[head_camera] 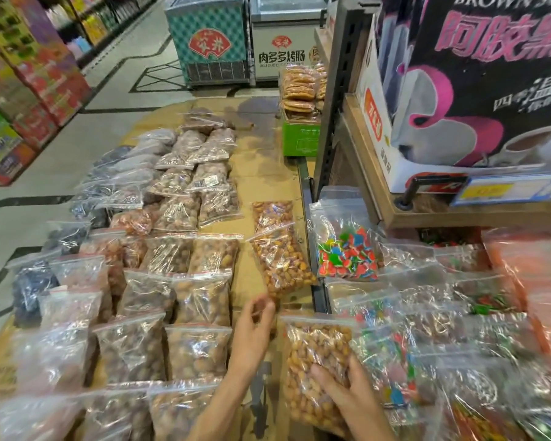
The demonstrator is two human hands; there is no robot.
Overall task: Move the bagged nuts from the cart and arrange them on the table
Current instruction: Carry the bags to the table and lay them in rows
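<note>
Clear plastic is the trouble: the bag of golden nuts (315, 370) is slick and heavy, and the right hand (347, 389) holds it only by its lower part, fingers spread and curled over the film, while it sits at the seam between the cart (318, 297) and the bench (261, 173). Lifted from that low grip, the top half will likely flop over and the nuts slump, so the bag may slide out or drag the candy bags (347, 249) beside it. The left hand (252, 332) hovers over bare cardboard with fingers loosely curled; whether it pinches anything I cannot tell, since the fingertips are blurred. A second risk is placement: the free column already holds two bags of golden nuts (280, 259), the near one askew, so setting another close could overlap it or nudge it toward the bench's edge.
</note>
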